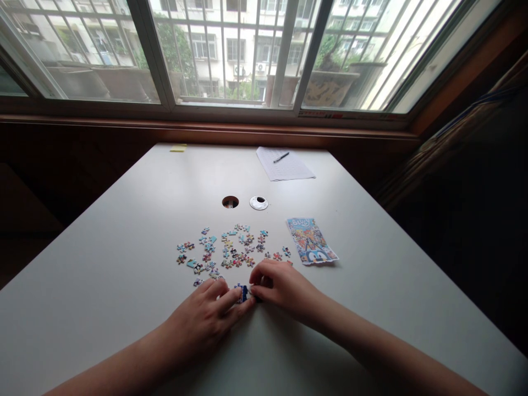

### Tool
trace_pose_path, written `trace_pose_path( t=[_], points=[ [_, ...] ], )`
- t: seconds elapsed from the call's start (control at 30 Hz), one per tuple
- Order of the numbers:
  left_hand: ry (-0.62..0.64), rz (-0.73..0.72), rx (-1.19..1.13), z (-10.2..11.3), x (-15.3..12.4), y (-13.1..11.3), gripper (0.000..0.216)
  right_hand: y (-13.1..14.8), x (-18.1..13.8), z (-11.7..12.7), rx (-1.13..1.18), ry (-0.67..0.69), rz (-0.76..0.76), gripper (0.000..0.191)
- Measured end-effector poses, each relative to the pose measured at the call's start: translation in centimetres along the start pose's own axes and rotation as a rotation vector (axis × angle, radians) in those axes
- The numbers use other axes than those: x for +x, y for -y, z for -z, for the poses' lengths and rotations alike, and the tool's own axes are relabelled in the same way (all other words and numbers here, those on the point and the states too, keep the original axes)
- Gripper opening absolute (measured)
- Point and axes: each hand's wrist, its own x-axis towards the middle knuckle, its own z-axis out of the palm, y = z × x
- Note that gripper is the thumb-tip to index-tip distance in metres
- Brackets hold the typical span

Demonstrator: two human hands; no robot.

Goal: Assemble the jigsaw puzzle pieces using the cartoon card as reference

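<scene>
A few dark blue jigsaw puzzle pieces [243, 292] lie near the front of the white table, between my hands. My left hand [208, 308] has its index finger and thumb around them, the other fingers curled. From the right, my right hand [282, 286] meets them with thumb and index finger pinched on a puzzle piece [250, 294], mostly hidden by the fingers. Just beyond my hands, many loose puzzle pieces [248, 240] are scattered in small clusters. To their right lies a colourful picture sheet [312, 240] with a blue cartoon figure.
A round hole [230, 202] opens in the tabletop [124, 247], with a silver ring cover [258, 203] beside it. Farther back lie a sheet of paper [284, 168] with a pen [281, 158] on it and a yellow note [178, 148]. A barred window stands behind the table.
</scene>
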Motion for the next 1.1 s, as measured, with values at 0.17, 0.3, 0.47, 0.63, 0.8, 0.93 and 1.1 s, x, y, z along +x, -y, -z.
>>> trace_pose_path(
  t=[0.17, 0.3, 0.47, 0.63, 0.8, 0.93, 1.1],
  points=[
    [-0.01, -0.004, -0.021, 0.1, 0.1, 0.0, 0.049, 0.2, 0.2, 0.0, 0.052, 0.0, -0.049, 0.011],
    [-0.024, -0.008, -0.027, 0.2, 0.2, 0.0, 0.049, 0.2, 0.2, 0.0, 0.1, 0.01, -0.065, 0.014],
    [-0.037, -0.008, -0.02, 0.1, 0.2, 0.0, 0.049, 0.2, 0.1, -0.1, 0.092, 0.005, -0.074, 0.016],
    [-0.014, -0.012, -0.008, 0.4, 0.2, -0.1, 0.051, 0.3, 0.0, -0.2, 0.049, 0.005, -0.085, 0.014],
    [0.012, -0.019, 0.008, 0.5, 0.3, -0.1, 0.051, 0.5, 0.0, -0.2, 0.032, -0.007, -0.09, 0.014],
    [0.047, -0.016, 0.025, 0.4, 0.1, -0.2, 0.053, 0.9, 0.1, -0.2, 0.084, -0.002, -0.12, 0.019],
    [0.032, -0.013, -0.002, 0.4, 0.1, -0.2, 0.052, 1.2, 0.0, -0.4, 0.069, -0.031, -0.106, 0.017]
  ],
)
